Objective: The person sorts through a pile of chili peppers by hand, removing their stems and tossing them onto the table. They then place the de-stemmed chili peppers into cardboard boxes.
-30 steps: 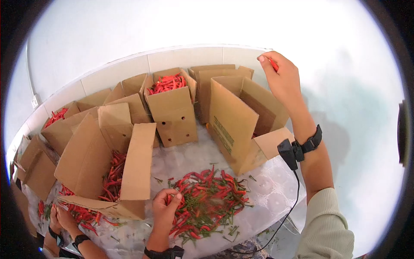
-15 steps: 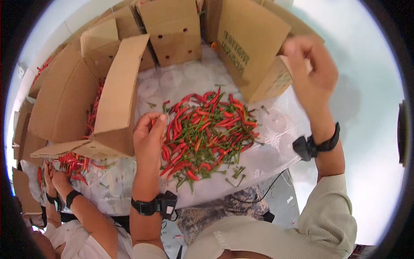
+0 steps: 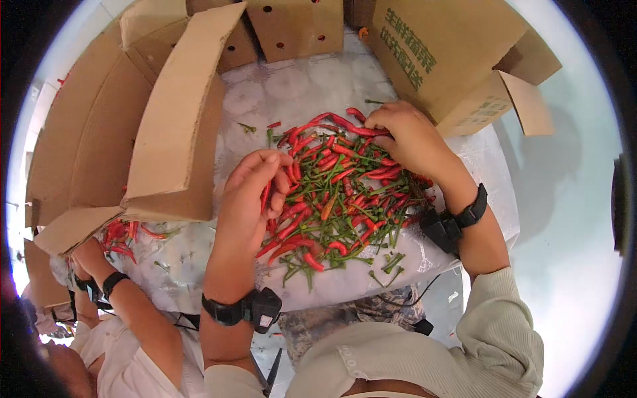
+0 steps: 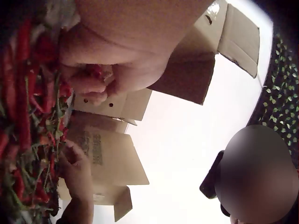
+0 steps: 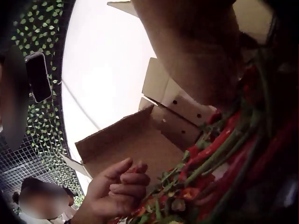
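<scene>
A pile of red chili peppers (image 3: pixel 338 172) with green stems lies on the white-covered table. At its left edge my left hand (image 3: pixel 245 192) curls its fingers around red chili, a bit of which shows at the palm; in the left wrist view red also shows between the fingers (image 4: pixel 96 86). My right hand (image 3: pixel 415 139) reaches into the pile's far right side, thumb and fingers closing on the end of a long red chili (image 3: pixel 358 129). In the right wrist view, peppers with long stems (image 5: pixel 219 144) lie close below this hand.
An open cardboard box (image 3: pixel 169 126) stands on the left and a printed carton (image 3: pixel 444 60) at the back right. Another carton with holes (image 3: pixel 295 30) stands behind. Loose stems (image 3: pixel 391 265) lie near the front edge. At the lower left another person's hands (image 3: pixel 93 259) are beside more chilies.
My right hand has come down from the right carton to the pile. My left hand stays by the pile's left edge with chili in it. The head view has tilted downward.
</scene>
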Demonstrator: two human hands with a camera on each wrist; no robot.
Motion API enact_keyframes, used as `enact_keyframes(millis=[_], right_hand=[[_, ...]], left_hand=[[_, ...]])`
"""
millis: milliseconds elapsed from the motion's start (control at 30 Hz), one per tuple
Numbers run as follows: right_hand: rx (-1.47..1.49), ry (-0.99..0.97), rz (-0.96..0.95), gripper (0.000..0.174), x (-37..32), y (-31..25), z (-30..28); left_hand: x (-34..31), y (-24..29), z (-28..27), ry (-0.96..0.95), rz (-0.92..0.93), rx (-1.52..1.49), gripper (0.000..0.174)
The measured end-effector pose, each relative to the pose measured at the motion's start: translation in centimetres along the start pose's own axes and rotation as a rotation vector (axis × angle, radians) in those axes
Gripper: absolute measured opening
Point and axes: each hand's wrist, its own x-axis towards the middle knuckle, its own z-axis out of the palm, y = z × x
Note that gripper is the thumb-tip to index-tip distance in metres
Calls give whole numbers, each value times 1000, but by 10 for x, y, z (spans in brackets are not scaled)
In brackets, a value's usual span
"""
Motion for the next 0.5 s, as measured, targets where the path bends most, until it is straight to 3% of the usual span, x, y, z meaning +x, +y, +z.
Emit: enact_keyframes(millis=[67, 167, 300, 500], right_hand=[[30, 49, -37, 23, -4, -2, -1], [476, 101, 159, 23, -5, -18, -7], [1197, -115, 450, 27, -11, -51, -19], [1359, -238, 342, 19, -17, -65, -5]], left_hand=[[-2, 0, 3, -62, -18, 7, 19], [-5, -1, 5, -131, -49, 12, 18], [-8, -4, 10, -189, 15, 56, 20], [-13, -4, 18, -215, 127, 25, 27]])
